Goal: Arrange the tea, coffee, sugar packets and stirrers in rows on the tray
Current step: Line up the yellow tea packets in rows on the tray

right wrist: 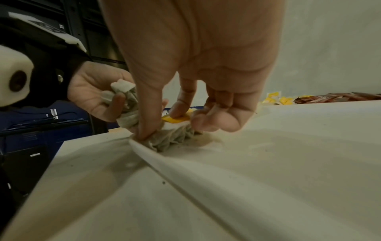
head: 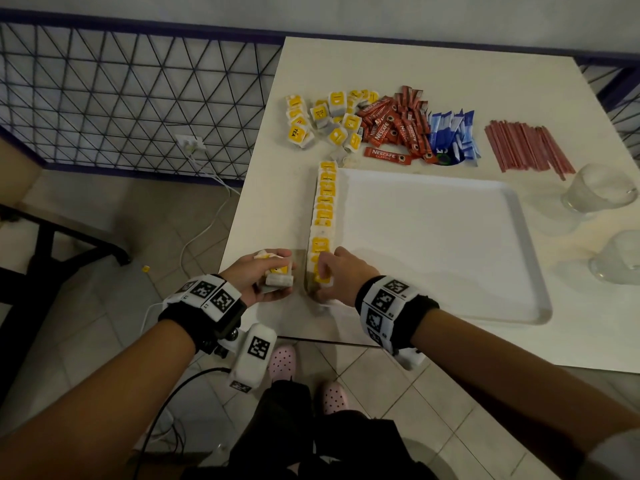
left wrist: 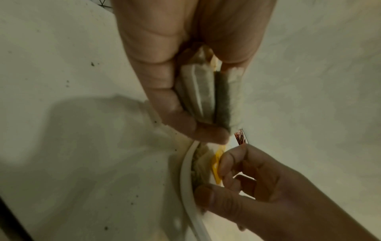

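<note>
A white tray (head: 433,244) lies on the table with a row of yellow-tagged tea bags (head: 325,206) along its left edge. My right hand (head: 327,271) is at the near end of that row. Its thumb and fingers pinch the nearest tea bags (right wrist: 175,137) in the tray's corner, with one fingertip on a yellow tag (right wrist: 177,119). My left hand (head: 277,268) hovers just left of the tray, gripping a small stack of tea bags (left wrist: 202,97). Behind the tray lie loose tea bags (head: 329,119), red coffee sticks (head: 394,126), blue sugar packets (head: 453,133) and red stirrers (head: 526,147).
Two clear glasses (head: 595,188) (head: 620,258) stand to the right of the tray. The table's left edge (head: 239,209) runs close beside my left hand, with tiled floor and a white cable below. A wire-mesh fence (head: 138,98) stands at the far left.
</note>
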A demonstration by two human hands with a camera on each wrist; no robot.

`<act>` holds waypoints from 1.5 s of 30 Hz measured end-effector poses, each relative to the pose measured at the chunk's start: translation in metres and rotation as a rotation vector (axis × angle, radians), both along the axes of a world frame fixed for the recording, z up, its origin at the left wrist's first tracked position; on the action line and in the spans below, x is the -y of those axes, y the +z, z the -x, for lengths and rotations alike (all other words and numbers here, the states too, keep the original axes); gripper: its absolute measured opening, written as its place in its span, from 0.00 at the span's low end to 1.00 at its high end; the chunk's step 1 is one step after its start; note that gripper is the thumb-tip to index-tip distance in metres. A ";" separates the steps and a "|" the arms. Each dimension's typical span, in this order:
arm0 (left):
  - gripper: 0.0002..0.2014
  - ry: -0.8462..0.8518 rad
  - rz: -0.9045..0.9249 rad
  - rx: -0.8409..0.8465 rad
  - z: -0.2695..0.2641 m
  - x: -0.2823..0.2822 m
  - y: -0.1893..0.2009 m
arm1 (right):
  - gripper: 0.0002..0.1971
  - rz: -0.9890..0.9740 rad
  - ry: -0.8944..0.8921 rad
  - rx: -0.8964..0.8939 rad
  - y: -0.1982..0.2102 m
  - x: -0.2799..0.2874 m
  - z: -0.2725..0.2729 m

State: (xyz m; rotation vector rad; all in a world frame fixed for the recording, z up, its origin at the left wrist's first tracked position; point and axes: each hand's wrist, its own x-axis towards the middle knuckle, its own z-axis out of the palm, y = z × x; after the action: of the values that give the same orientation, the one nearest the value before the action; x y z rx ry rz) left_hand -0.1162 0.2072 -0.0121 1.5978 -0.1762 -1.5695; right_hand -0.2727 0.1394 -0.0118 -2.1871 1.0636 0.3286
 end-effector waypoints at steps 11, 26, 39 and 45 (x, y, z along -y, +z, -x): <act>0.02 0.000 0.086 -0.061 0.000 0.017 0.016 | 0.11 -0.230 -0.348 0.297 0.022 0.018 -0.002; 0.12 -0.241 0.327 0.010 0.001 0.090 0.051 | 0.14 -0.438 -0.703 0.522 0.065 0.064 -0.022; 0.02 -0.382 0.296 0.003 -0.032 0.119 0.040 | 0.09 -0.305 -0.855 0.681 0.072 0.091 -0.032; 0.03 -0.462 0.261 0.086 -0.031 0.129 0.033 | 0.05 -0.319 -0.836 0.652 0.060 0.099 -0.028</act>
State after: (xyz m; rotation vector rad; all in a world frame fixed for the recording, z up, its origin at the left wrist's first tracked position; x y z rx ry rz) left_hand -0.0855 0.0785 0.0207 1.4821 -0.8126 -1.7312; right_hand -0.2448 0.0400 0.0483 -1.2560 1.2964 -0.5225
